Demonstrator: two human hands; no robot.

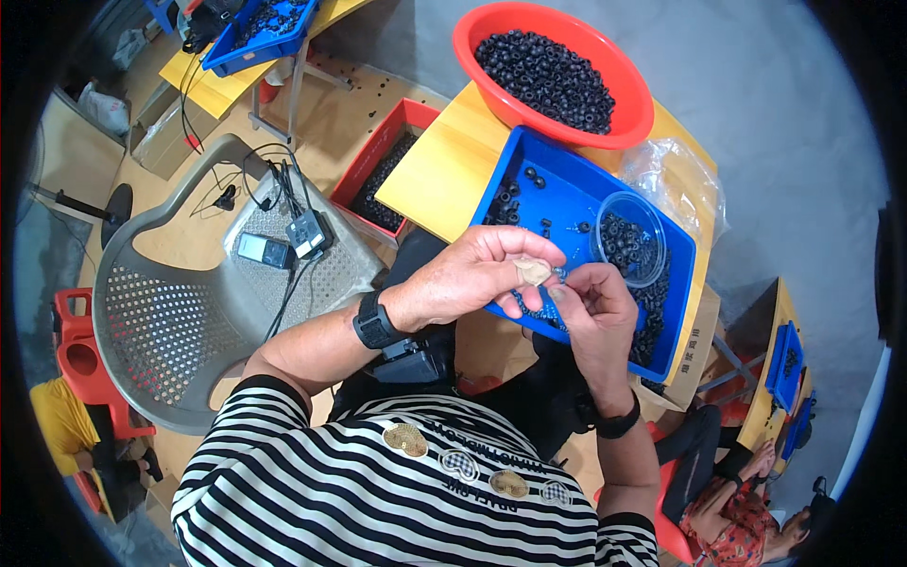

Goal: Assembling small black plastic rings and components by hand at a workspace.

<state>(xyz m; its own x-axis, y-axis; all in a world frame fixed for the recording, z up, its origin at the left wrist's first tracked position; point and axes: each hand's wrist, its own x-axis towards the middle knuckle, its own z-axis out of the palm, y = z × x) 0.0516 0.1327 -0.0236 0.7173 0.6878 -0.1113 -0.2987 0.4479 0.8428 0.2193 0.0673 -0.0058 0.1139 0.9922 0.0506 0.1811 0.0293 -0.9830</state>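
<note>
Currently, small part sits right of left hand, at right hand's fingertips; axis unclear, can't tell which clamps it.

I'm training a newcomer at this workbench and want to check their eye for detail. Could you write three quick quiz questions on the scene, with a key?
1. What colour are the small parts heaped in the red basin?
A) white
B) black
C) green

2. True or false: the small grey device lies on the yellow table.

3. Fill in: the left hand and right hand are close together above the ____.

Key:
1. B, black.
2. False; the small grey device lies on the grey chair.
3. Blue tray.
</note>
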